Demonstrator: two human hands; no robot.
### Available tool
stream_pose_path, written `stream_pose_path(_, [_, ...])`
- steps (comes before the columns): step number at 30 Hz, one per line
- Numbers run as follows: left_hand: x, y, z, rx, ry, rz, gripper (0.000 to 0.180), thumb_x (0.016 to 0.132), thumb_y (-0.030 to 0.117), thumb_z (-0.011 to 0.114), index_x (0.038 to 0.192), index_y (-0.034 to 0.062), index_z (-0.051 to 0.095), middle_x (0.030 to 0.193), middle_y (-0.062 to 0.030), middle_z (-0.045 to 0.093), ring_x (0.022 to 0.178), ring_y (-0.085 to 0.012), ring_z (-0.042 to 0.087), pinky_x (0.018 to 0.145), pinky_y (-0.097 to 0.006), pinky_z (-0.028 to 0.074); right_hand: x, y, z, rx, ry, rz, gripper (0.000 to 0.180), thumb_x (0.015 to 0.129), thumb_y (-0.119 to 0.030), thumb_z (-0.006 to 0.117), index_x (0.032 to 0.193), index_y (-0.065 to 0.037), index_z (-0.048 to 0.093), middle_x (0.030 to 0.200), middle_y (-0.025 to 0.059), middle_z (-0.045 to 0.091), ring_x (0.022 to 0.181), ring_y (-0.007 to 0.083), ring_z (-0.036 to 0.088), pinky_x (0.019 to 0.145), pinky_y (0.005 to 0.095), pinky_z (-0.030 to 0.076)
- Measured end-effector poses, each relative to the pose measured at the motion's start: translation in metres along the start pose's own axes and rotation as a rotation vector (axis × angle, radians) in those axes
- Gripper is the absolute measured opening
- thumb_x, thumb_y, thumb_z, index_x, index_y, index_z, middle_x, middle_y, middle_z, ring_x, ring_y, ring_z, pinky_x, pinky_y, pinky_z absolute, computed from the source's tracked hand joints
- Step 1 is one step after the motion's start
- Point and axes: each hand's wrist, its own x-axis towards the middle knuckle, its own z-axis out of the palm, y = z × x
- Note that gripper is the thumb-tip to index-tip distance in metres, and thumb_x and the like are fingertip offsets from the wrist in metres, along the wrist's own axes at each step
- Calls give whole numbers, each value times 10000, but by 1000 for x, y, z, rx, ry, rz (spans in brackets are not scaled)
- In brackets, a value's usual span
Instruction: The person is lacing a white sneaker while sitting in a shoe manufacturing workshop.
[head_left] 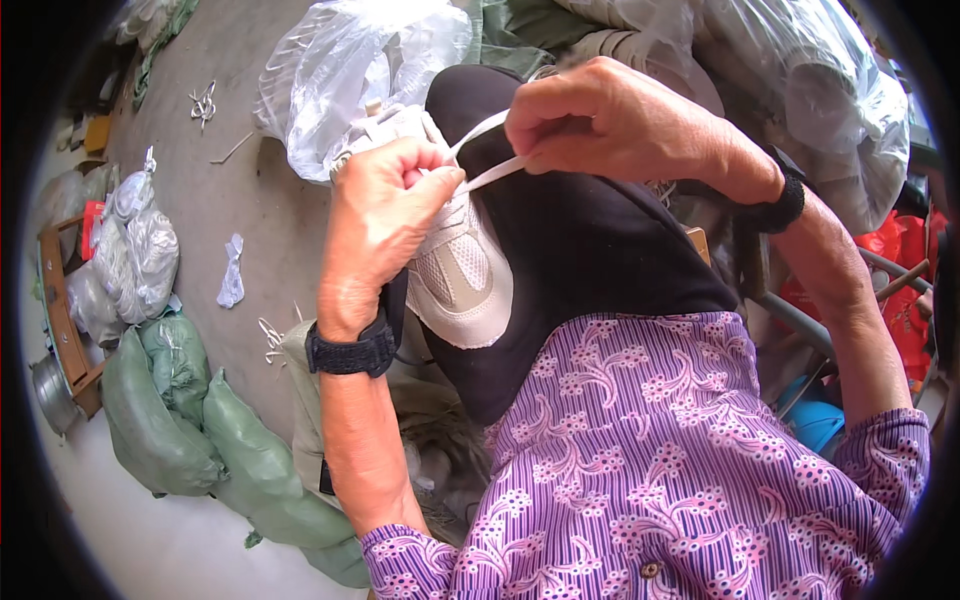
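A light beige sneaker with a mesh toe rests on my dark-trousered lap, its toe pointing toward me. My left hand is over the shoe's lacing area, thumb and fingers pinched together at the white lace. To the right and a little higher, my right hand is closed on the same white shoelace. Two strands of the lace run taut between my hands. Part of the shoe's upper lies hidden behind my left hand. Each wrist wears a black band.
A clear plastic bag lies just beyond the shoe. Green sacks and knotted plastic bags sit on the left. Loose laces and a scrap lie on the grey floor. Another large clear bag stands at far right.
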Motion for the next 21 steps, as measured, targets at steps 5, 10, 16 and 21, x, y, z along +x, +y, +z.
stream_pose_path(5, [-16, -13, -9, -770, 7, -102, 95, 862, 126, 653, 887, 35, 639, 611, 45, 508, 511, -20, 428, 483, -185, 348, -23, 24, -5, -213, 55, 47, 130, 849, -144, 612, 873, -17, 603, 722, 139, 615, 654, 295, 607, 628, 364, 472])
stream_pose_path(10, [-36, -54, -13, -1461, 15, -33, 89, 927, 133, 562, 965, 59, 529, 575, 74, 364, 468, -56, 358, 458, -229, 322, -40, 44, -30, -172, 59, 372, 178, 908, -175, 577, 924, 1, 597, 719, 148, 578, 673, 273, 568, 656, 353, 460])
stream_pose_path(16, [-22, -43, -16, -1791, -55, 316, 138, 958, 99, 486, 825, 76, 458, 565, 37, 307, 474, -86, 252, 463, -272, 237, -124, 49, -117, -103, 282, 513, 222, 908, -241, 599, 971, -30, 630, 801, -21, 587, 720, 74, 508, 662, 245, 430])
stream_pose_path(21, [-74, -52, -38, -1711, 307, 279, 137, 944, 192, 545, 935, 56, 530, 564, 31, 320, 454, -80, 254, 463, -241, 265, -150, 51, -106, 610, 623, 744, 238, 908, -274, 605, 986, -54, 656, 872, -24, 614, 744, 69, 554, 673, 247, 489])
